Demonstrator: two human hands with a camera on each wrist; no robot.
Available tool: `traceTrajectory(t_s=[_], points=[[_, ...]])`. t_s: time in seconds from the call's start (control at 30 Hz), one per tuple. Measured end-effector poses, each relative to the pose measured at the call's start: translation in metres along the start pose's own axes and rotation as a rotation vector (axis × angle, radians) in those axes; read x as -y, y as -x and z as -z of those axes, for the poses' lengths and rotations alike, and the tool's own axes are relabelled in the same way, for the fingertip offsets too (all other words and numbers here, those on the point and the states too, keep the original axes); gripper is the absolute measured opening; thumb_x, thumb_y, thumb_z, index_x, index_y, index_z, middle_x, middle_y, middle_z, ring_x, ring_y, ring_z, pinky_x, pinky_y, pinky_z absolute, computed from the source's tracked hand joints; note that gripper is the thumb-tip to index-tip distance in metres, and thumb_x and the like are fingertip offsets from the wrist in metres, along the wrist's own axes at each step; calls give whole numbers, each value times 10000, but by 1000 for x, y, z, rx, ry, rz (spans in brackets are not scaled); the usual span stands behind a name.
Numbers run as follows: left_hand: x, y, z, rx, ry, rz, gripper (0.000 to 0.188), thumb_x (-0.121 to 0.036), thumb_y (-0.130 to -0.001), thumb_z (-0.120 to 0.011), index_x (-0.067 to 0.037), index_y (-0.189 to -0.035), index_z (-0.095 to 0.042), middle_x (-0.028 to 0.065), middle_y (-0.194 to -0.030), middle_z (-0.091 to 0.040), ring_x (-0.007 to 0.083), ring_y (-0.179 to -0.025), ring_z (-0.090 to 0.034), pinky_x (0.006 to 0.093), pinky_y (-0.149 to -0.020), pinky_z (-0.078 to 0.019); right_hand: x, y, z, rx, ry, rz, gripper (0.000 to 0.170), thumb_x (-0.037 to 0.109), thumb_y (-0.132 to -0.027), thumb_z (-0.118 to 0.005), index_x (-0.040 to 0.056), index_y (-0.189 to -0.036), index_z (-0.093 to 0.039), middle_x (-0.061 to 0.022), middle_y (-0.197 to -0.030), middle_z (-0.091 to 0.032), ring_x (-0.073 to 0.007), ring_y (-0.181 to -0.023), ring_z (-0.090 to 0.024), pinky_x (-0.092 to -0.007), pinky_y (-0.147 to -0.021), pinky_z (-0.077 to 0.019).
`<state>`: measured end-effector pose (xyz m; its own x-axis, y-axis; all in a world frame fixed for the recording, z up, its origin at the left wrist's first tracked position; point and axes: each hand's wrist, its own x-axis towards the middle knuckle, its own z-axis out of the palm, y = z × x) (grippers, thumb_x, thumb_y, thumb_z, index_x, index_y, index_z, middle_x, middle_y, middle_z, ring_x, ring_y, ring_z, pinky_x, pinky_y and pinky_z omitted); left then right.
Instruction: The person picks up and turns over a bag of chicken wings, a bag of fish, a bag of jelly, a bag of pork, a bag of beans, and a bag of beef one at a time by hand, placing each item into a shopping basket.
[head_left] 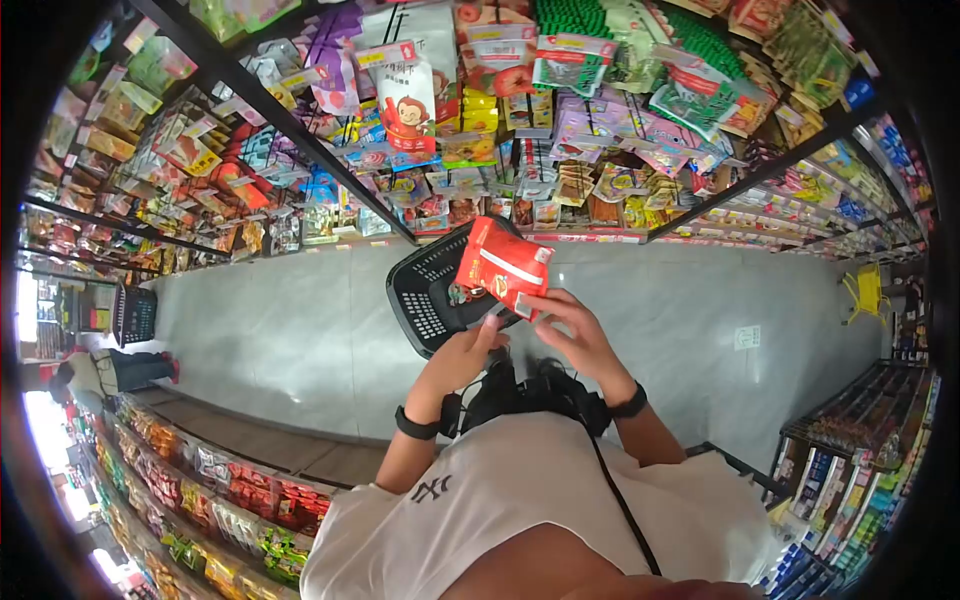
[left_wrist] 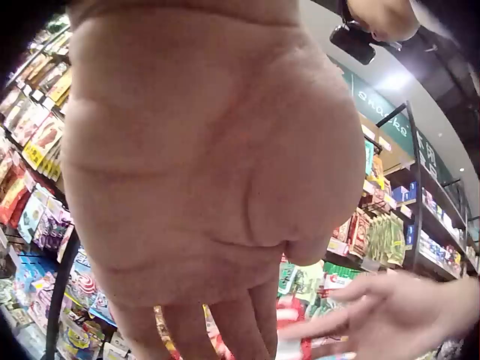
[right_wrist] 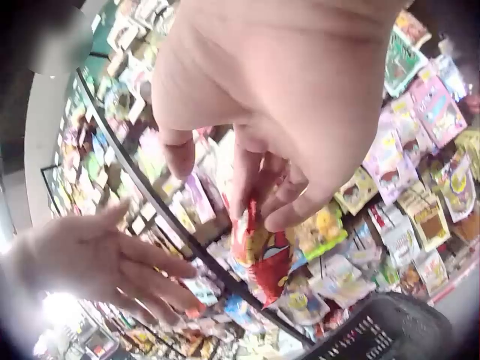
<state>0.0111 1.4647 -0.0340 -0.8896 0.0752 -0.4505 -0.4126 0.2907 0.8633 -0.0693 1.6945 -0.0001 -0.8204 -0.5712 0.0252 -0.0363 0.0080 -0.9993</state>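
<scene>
A red snack bag [head_left: 505, 268] is held at its lower right edge by my right hand [head_left: 575, 335], and overlaps the right side of a black basket [head_left: 405, 300]. In the right wrist view the thumb and fingers of my right hand [right_wrist: 277, 97] pinch the top edge of the red bag [right_wrist: 262, 262]. My left hand [head_left: 462, 362] is just below the basket, apart from the bag. Its fingers look extended with nothing in them in the right wrist view, where the left hand [right_wrist: 105, 259] is at the lower left. Some small item in the basket is partly hidden.
Racks of packaged snacks [head_left: 600, 130] stand ahead, with black shelf posts [head_left: 290, 125]. More shelves [head_left: 230, 490] lie behind on the left. On the grey floor [head_left: 290, 320] are another black basket [head_left: 135, 312] and a yellow stool [head_left: 866, 292]. A person [head_left: 100, 375] is at the far left.
</scene>
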Motion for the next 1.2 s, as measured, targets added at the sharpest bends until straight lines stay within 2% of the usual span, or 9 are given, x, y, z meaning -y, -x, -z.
traceTrajectory(t_s=[0.1,0.13,0.27,0.4,0.53,0.67,0.9,1.07,1.2], points=[[-19,-3,-32,94,273,-42,823,-626,-1113,-245,43,-1204,-716,192,-1021,-763,278,-985,-705,385,-943,-524,29,47,17,47,27,106,407,169,-942,-698,37,-1327,-704,-99,-1218,-658,-221,-1087,-646,-334,-964,-498],[-21,-4,-46,54,423,-72,714,-578,-1125,-328,29,-1226,-692,128,-1040,-738,206,-985,-659,337,-922,-517,30,60,24,67,31,115,403,173,-943,-698,38,-1322,-707,-107,-1229,-663,-228,-1111,-642,-337,-975,-494],[-63,24,-97,17,434,-315,392,-281,-1109,-566,17,-1365,-586,47,-1238,-693,120,-1101,-642,324,-979,-517,25,106,50,146,82,119,327,147,-958,-697,34,-1263,-737,-108,-1218,-730,-218,-1119,-675,-341,-996,-499],[-81,65,-133,-57,326,-356,340,-210,-1056,-671,5,-1312,-613,38,-1182,-720,86,-1044,-637,296,-894,-542,8,144,60,192,-98,-35,265,110,-969,-685,27,-1211,-753,-60,-1145,-776,-153,-1063,-692,-331,-962,-520],[-86,98,-139,-249,213,-325,396,-247,-953,-792,19,-1210,-649,110,-917,-770,158,-812,-748,329,-746,-582,-3,155,65,129,-3,-142,256,66,-971,-635,6,-1199,-734,-78,-1101,-772,-140,-1032,-694,-330,-964,-530],[-103,140,-117,-313,68,-286,475,-273,-886,-856,17,-1206,-658,131,-938,-784,196,-816,-779,323,-738,-598,11,146,55,87,-177,-145,350,122,-1028,-625,-38,-1340,-623,-80,-1205,-722,-159,-1097,-676,-332,-1001,-517],[-58,198,-69,-412,180,-295,487,-253,-865,-871,18,-1214,-665,115,-965,-786,175,-829,-777,316,-754,-601,50,121,-46,241,-133,-92,406,147,-1040,-660,-40,-1390,-573,-79,-1240,-715,-119,-1092,-667,-314,-952,-522],[-1,257,-8,-474,317,-349,563,-204,-874,-858,27,-1323,-611,55,-1069,-736,77,-881,-662,273,-809,-547,68,101,-145,285,-215,-92,369,113,-1054,-637,-62,-1374,-579,-104,-1246,-716,-121,-1078,-680,-287,-931,-540],[43,299,32,-682,260,-341,613,-239,-856,-864,31,-1354,-629,96,-927,-771,101,-744,-677,280,-694,-543,70,82,-219,328,-262,-83,369,122,-1075,-608,-78,-1384,-569,-129,-1251,-713,-128,-1080,-686,-285,-932,-547]])
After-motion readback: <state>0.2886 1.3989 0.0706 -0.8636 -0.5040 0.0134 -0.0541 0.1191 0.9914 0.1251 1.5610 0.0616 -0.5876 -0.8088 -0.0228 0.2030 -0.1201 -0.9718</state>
